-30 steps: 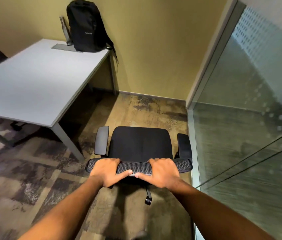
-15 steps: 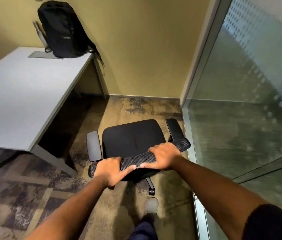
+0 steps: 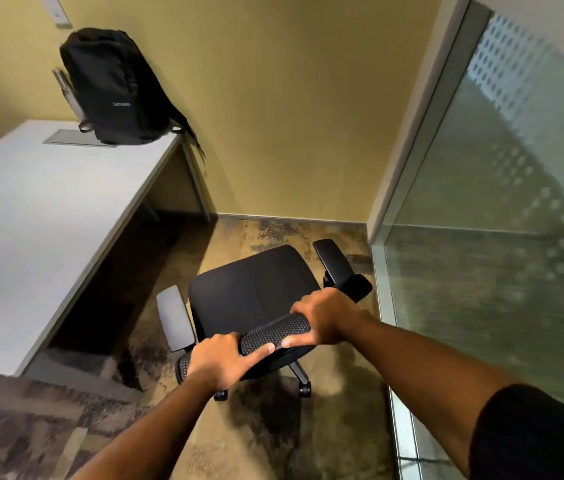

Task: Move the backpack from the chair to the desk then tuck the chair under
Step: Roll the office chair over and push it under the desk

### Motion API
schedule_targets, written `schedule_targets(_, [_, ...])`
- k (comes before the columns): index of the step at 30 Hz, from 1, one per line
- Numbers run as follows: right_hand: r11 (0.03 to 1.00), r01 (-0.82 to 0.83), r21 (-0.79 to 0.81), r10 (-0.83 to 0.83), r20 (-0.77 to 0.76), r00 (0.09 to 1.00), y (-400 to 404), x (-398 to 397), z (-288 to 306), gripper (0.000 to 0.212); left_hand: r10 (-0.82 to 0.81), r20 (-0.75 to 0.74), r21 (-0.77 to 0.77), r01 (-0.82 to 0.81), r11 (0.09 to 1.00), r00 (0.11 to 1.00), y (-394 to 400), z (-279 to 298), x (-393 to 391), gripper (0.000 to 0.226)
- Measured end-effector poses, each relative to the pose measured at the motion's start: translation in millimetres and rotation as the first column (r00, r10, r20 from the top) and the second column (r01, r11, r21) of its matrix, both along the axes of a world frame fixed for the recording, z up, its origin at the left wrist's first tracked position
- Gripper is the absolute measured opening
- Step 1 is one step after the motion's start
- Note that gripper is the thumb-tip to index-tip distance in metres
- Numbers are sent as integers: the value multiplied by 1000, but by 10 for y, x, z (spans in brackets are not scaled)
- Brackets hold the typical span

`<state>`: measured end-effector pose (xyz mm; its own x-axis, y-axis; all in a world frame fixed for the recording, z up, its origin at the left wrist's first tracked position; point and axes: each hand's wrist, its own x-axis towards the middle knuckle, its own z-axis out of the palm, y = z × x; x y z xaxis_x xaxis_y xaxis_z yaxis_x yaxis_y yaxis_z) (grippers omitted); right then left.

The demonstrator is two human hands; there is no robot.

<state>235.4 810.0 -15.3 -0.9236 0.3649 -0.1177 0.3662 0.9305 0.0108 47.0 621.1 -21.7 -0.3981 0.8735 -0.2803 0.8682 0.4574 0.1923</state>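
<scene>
Chair (image 3: 252,292) — on floor right of desk (image 3: 48,216), seat angled toward the opening under it | left hand (image 3: 219,358) and right hand (image 3: 325,317) both clenched on mesh backrest top (image 3: 273,332) | left hand nearer desk | backpack (image 3: 114,88) already on desk's far corner | next, likely — push left, under desk

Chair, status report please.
Left hand, right hand both grip chair backrest. Backpack on desk. Chair not tucked; nothing in the way.
</scene>
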Motion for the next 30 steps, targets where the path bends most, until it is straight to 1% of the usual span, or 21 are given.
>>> schedule_targets(4, [997, -31, -72, 30, -4, 1000, 463, -257, 19, 94, 62, -29, 30, -61, 998, 998, 328, -45, -133, 108])
schedule_targets(9, [993, -111, -34, 112, 12, 994, 1047, -596, -5, 107, 125, -29, 17, -125, 992, 992, 789, -13, -309, 105])
schedule_targets(13, [977, -210, 18, 211, -15, 977, 1548, -954, -38, 104, 209, -28, 21, -208, 978, 978, 1172, 1, -489, 105])
schedule_targets(16, [959, -282, 35, 283, -22, 959, 1922, -1211, -72, 107, 264, -48, 18, -264, 964, 963, 1461, 9, -596, 105])
schedule_targets(19, [939, -342, 31, 343, -36, 939, 2280, -1481, -83, 109, 326, -59, 30, -325, 945, 943, 1750, 24, -681, 105])
schedule_targets(23, [906, -423, 18, 424, -16, 906, 2738, -1882, -66, 117, 423, -79, 24, -422, 906, 903, 2129, 5, -832, 105])
schedule_targets(30, [838, -545, 17, 545, 31, 838, 3321, -2602, -42, 111, 553, -98, 37, -553, 833, 827, 2632, -72, -1148, 106])
